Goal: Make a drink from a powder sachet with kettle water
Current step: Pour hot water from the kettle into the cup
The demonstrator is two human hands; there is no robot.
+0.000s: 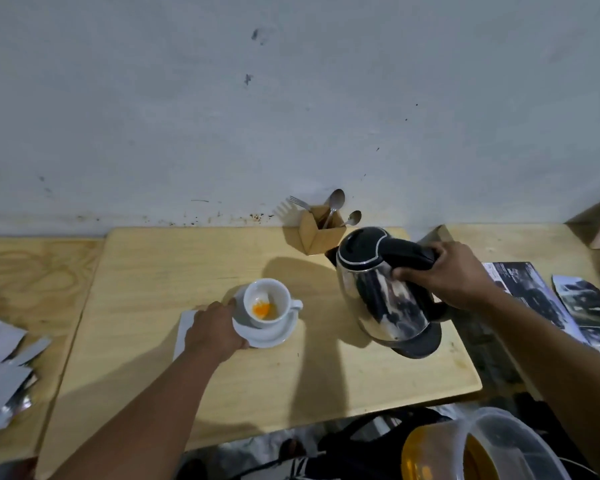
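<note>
A white cup [269, 303] with orange powder at its bottom stands on a white saucer [274, 336] in the middle of the wooden table. My left hand [213, 332] grips the saucer's left rim. A steel kettle [392, 299] with a black lid and handle is to the right of the cup, tilted slightly toward it, on or just above its black base. My right hand [447, 273] is closed around the kettle's handle. A white paper piece [184, 327], maybe the sachet, lies under my left hand.
A wooden holder [321, 233] with spoons and a fork stands at the wall behind the kettle. Torn silver sachets [4, 368] lie at the left. Printed papers [548, 299] lie at the right. A plastic container with orange contents [482, 448] sits below the table's front edge.
</note>
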